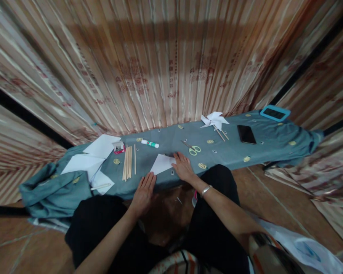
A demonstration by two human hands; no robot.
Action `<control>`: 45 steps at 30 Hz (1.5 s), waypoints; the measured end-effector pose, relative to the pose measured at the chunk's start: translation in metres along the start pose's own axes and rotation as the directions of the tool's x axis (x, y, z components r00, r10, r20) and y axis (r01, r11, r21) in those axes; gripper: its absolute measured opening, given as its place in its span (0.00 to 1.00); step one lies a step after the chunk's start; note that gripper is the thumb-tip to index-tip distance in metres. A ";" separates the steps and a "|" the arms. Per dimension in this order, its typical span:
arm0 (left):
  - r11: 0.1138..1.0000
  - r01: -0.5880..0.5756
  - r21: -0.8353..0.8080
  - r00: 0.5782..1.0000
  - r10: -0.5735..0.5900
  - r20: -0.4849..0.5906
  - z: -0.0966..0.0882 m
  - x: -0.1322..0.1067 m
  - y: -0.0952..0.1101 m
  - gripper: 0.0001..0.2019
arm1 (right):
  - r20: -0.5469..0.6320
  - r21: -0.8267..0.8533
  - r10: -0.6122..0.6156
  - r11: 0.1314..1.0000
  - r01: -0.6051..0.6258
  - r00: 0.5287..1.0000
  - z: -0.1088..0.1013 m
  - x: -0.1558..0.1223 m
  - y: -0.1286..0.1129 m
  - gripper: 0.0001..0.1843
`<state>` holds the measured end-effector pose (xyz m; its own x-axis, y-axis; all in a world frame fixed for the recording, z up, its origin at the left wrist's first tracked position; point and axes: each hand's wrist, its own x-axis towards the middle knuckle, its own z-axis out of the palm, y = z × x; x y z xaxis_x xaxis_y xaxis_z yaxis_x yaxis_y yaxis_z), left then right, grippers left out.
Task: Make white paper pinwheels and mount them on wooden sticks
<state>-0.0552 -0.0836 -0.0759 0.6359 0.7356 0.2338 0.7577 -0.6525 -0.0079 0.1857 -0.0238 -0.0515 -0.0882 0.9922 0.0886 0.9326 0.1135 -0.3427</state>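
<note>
A folded white paper triangle lies near the front edge of the cloth-covered table, between my two hands. My left hand rests at its lower left corner, fingers stretched out and flat. At the paper's right corner, my right hand presses down with its fingers extended and thumb apart. Just beyond the right hand are scissors with pale green handles. A glue stick lies behind the paper. Left of it are several wooden sticks and one separate stick.
White paper sheets and a small red box of small metal pieces are at left. Two paper pinwheels, apparently overlapping, lie at the back right. Further right are a dark phone and a blue-framed device. A pleated curtain hangs behind.
</note>
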 end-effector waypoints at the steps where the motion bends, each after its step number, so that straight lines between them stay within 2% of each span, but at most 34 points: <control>1: 1.000 0.004 0.002 1.000 -0.004 -0.001 -0.001 -0.003 0.000 0.32 | -0.002 -0.003 0.002 1.000 -0.002 1.000 0.000 0.000 0.003 0.29; 9: 0.996 0.078 0.042 0.997 -0.079 0.013 -0.007 -0.020 0.005 0.31 | -0.065 -0.041 0.001 0.999 -0.003 0.998 -0.001 0.004 0.032 0.26; 17: 0.988 0.144 0.053 0.989 -0.145 0.025 -0.013 -0.024 0.015 0.32 | -0.103 0.003 -0.021 1.000 0.022 0.994 0.001 0.007 0.042 0.24; 22: 0.981 0.191 -0.017 0.981 -0.191 -0.030 -0.011 -0.022 0.019 0.30 | -0.116 0.051 -0.074 0.995 0.080 0.990 0.002 0.009 0.043 0.23; 28: 0.954 0.253 -0.159 0.961 -0.267 -0.075 -0.013 -0.016 0.014 0.27 | -0.134 0.168 -0.165 0.968 0.186 0.977 0.000 0.007 0.043 0.17; 31: 0.935 0.291 -0.203 0.947 -0.311 -0.076 -0.015 -0.011 0.012 0.25 | -0.140 0.272 -0.117 0.950 0.152 0.983 -0.002 0.009 0.040 0.11; 34: 0.920 0.315 -0.235 0.932 -0.346 -0.108 -0.017 -0.005 0.013 0.28 | -0.175 0.408 -0.028 0.908 0.098 0.984 -0.008 0.015 0.041 0.07; 36: 0.913 0.321 -0.252 0.922 -0.362 -0.137 -0.019 0.001 0.014 0.31 | -0.244 0.480 0.033 0.873 0.091 0.969 -0.016 0.019 0.045 0.09; 38: 0.915 0.310 -0.259 0.919 -0.359 -0.166 -0.021 0.007 0.017 0.33 | -0.342 0.511 0.104 0.855 0.092 0.934 -0.027 0.021 0.050 0.10; 41: 0.932 0.274 -0.236 0.924 -0.323 -0.203 -0.023 0.016 0.023 0.35 | -0.463 0.439 0.125 0.892 0.105 0.878 -0.041 0.015 0.054 0.12; 43: 0.951 0.238 -0.198 0.935 -0.279 -0.217 -0.025 0.023 0.028 0.36 | -0.497 0.320 0.029 0.935 0.152 0.867 -0.045 0.006 0.047 0.12; 45: 0.969 0.197 -0.152 0.947 -0.228 -0.228 -0.028 0.032 0.033 0.36 | -0.471 0.206 -0.106 0.952 0.225 0.876 -0.045 -0.005 0.035 0.11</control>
<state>-0.0139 -0.0867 -0.0412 0.3955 0.8035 0.4449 0.8369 -0.5148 0.1859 0.2345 -0.0268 -0.0223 -0.0109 0.8324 0.5540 0.7961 0.3425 -0.4990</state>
